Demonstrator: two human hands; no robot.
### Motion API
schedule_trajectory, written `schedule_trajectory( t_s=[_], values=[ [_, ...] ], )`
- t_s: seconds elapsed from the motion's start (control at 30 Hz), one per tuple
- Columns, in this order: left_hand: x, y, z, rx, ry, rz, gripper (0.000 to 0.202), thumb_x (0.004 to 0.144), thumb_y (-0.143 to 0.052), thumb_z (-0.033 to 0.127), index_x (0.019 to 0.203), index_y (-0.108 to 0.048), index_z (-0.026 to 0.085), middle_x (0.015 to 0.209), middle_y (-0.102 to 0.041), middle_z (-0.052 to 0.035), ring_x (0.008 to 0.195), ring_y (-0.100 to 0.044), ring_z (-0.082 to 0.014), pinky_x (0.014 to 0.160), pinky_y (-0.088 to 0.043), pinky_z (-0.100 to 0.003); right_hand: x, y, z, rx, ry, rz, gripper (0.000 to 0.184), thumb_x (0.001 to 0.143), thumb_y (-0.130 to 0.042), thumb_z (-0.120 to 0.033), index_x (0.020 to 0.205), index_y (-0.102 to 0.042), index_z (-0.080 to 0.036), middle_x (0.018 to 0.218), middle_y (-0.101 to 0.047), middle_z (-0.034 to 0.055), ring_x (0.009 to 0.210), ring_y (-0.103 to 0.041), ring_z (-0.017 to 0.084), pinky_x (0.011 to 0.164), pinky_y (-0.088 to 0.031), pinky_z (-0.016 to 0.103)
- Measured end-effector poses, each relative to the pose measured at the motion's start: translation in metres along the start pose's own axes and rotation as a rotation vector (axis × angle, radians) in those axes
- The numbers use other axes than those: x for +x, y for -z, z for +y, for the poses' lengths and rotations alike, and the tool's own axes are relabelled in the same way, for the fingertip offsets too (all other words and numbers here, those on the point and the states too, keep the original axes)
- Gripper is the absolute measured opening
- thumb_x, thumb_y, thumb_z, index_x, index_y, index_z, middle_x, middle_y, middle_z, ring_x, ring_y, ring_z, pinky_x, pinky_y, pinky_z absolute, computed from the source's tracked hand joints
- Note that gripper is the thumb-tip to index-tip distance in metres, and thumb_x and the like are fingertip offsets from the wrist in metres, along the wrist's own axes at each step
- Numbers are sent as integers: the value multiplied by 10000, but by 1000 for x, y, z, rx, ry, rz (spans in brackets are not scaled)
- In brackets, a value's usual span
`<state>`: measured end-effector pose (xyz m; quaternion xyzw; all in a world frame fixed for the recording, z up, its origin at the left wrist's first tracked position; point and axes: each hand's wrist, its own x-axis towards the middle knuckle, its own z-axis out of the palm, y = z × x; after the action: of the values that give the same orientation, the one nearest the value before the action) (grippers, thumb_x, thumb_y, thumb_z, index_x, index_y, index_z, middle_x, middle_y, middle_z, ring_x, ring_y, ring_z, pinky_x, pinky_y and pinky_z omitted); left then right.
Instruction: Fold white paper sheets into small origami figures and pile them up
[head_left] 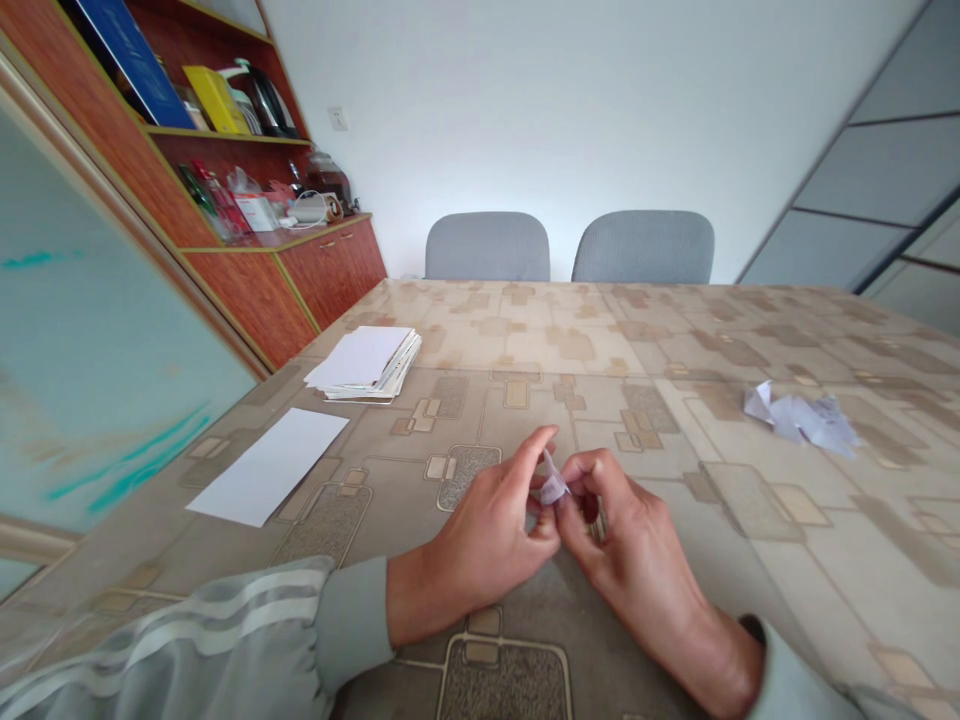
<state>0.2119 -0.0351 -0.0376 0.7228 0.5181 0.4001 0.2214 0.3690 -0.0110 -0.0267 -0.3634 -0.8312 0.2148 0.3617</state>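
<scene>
Here, the left grip (484, 535) and right grip (619, 525) both pinch a small folded paper (552, 488) at their fingertips, above the patterned worktop (757, 610). A white sheet (266, 465) and paper stack (364, 362) lie left; crumpled paper (799, 420) lies right.

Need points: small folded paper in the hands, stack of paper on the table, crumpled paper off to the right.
small folded paper (552, 488), head view, point on its middle
stack of paper (360, 358), head view, point on the top sheet
crumpled paper (799, 418), head view, point on its middle
</scene>
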Motion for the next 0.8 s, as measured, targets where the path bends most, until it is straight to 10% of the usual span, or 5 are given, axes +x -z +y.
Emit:
schedule_trajectory(
  t_s=[0.8],
  values=[
    [1, 5, -1, -49, -16, 102, 567, 770, -517, 38, 1308, -489, 215, 742, -650, 24, 637, -573, -129, 629, -429, -239, -1, 3, 4, -162, 162, 87, 153, 848, -480, -90, 900, -438, -228, 697, -540, -26, 594, -533, 137, 546, -383, 243]
  ],
)
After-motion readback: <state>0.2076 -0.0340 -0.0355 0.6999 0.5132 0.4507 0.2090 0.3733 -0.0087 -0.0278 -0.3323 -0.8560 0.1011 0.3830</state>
